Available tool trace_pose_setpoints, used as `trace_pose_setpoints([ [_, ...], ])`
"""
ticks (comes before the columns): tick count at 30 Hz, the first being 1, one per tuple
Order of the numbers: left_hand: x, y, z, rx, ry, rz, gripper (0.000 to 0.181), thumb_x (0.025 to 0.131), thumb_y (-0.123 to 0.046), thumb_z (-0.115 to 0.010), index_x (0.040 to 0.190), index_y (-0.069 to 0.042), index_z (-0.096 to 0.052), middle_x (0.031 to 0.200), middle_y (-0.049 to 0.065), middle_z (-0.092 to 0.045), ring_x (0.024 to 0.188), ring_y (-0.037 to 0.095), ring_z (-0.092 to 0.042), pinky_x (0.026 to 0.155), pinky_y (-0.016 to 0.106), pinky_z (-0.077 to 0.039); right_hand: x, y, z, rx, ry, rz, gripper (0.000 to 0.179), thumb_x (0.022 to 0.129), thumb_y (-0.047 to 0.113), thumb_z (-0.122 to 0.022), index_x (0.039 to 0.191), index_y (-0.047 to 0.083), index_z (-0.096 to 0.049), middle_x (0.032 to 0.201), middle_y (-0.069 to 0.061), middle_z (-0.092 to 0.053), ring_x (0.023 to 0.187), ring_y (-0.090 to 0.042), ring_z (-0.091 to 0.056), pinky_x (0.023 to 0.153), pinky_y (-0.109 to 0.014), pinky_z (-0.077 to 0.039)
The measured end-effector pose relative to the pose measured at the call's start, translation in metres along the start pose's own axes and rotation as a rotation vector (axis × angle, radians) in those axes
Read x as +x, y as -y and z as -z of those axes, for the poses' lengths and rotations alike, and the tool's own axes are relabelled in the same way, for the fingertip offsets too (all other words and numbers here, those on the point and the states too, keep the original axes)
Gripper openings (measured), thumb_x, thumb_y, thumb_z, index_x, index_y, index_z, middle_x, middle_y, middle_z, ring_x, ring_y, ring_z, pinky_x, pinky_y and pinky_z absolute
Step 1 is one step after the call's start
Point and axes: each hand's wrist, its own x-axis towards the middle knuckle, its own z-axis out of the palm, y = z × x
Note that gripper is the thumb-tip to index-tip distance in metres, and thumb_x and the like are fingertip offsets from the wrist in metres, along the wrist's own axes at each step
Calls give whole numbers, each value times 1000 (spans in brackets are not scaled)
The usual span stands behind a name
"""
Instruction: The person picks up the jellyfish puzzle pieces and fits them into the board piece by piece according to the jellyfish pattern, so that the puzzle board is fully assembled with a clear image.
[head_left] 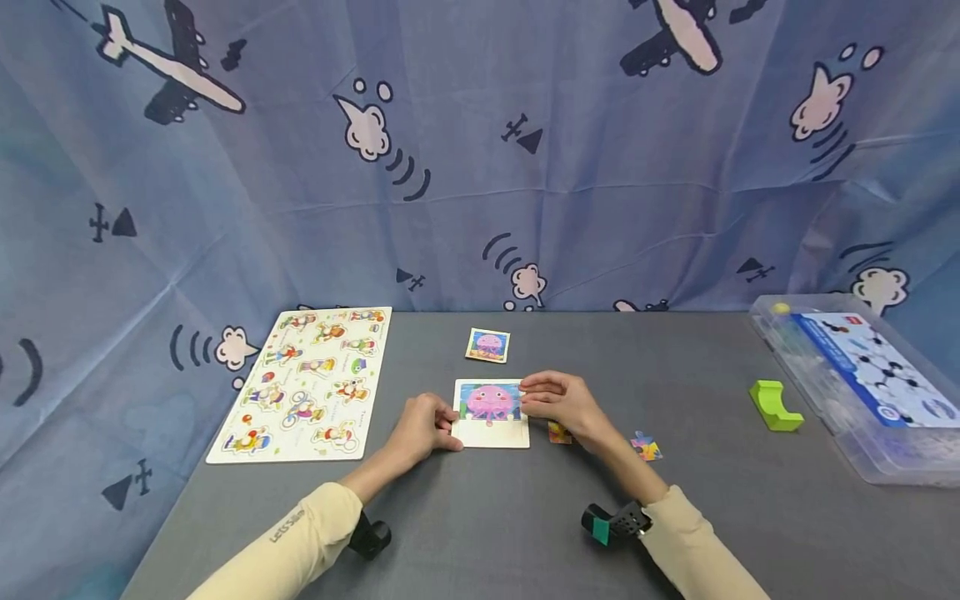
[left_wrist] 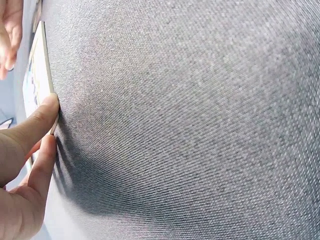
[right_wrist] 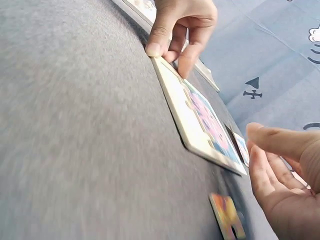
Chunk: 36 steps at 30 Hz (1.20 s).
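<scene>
While the left hand (head_left: 427, 425) pinches the left edge of a puzzle board (head_left: 491, 433) in the head view, the right hand (head_left: 558, 403) hovers at its right edge, fingers relaxed; the board lies on the grey surface (head_left: 487, 533), nearer than a small picture card (head_left: 487, 345). The left wrist view shows thumb and fingers gripping the board. In the right wrist view, the right hand looks released, beside the board's corner, near a puzzle piece (right_wrist: 222, 207).

The right hand (head_left: 558, 403) hides part of one loose piece (head_left: 558, 433) in the head view, and that piece is pretty blurry from the right wrist. Box (head_left: 828, 387) runs off the right edge, label (head_left: 888, 371) fine print's too tiny to read.
</scene>
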Motion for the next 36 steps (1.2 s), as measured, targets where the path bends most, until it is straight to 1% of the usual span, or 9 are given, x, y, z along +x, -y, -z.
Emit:
trace_pose_setpoints([
  [4, 0, 1, 0, -6, -4, 5, 33, 52, 7, -89, 79, 8, -69, 71, 10, -67, 59, 12, -54, 54, 18, -42, -9, 1, 12, 12, -1, 2, 41, 84, -5, -69, 121, -15, -53, 116, -33, -58, 94, -16, -67, 80, -26, -54],
  [10, -1, 1, -1, -5, 4, 7, 32, 54, 6, -88, 79, 8, -69, 71, 10, -67, 59, 10, -53, 54, 18, -42, -26, -3, 32, -53, -18, 55, 38, 85, 0, -70, 119, -12, -56, 116, -34, -58, 96, -15, -66, 80, -23, -53],
  [12, -1, 2, -1, -1, 7, 1, 32, 54, 6, -88, 79, 8, -69, 71, 10, -67, 59, 9, -52, 54, 17, -42, -31, -4, 38, -73, -20, 78, 37, 85, 1, -70, 118, -12, -56, 116, -34, -58, 97, -17, -66, 80, -23, -53],
  [15, -1, 1, 0, 1, 10, 0, 32, 54, 6, -88, 79, 8, -69, 70, 10, -66, 58, 8, -51, 54, 17, -41, -37, -5, 46, -109, -10, 116, 36, 84, -2, -70, 115, -12, -57, 114, -34, -58, 98, -25, -66, 80, -25, -54],
  [19, -1, 1, 1, 0, 12, 12, 31, 55, 6, -88, 79, 8, -69, 72, 10, -67, 59, 8, -51, 54, 18, -42, -42, -8, 52, -219, 13, 141, 35, 79, -4, -73, 111, -12, -60, 109, -29, -62, 97, -30, -65, 81, -25, -54],
  [23, -1, 2, 0, 1, 13, 18, 31, 55, 6, -88, 80, 8, -69, 72, 10, -67, 59, 9, -52, 54, 18, -42, -45, -12, 53, -372, 33, 149, 35, 75, 0, -78, 107, -7, -64, 106, -22, -66, 96, -26, -66, 81, -26, -54],
  [27, -1, 2, 0, 5, 9, 13, 31, 55, 5, -88, 80, 8, -69, 70, 9, -66, 59, 9, -52, 55, 18, -42, -43, -15, 50, -510, 25, 184, 35, 73, 7, -82, 103, -2, -68, 102, -14, -70, 92, -22, -67, 79, -28, -54],
  [32, -1, 3, 0, 0, 1, 10, 32, 55, 5, -88, 80, 8, -69, 72, 10, -66, 60, 9, -53, 55, 18, -43, -40, -15, 47, -610, 10, 213, 30, 72, 11, -84, 98, 3, -70, 95, -6, -71, 84, -15, -65, 75, -26, -54],
  [36, -1, 4, 0, -6, -2, 13, 32, 54, 5, -89, 80, 7, -69, 73, 9, -65, 61, 9, -54, 56, 18, -44, -38, -15, 46, -621, 16, 228, 27, 72, 8, -83, 96, 3, -70, 93, -5, -70, 80, -14, -64, 72, -26, -54],
])
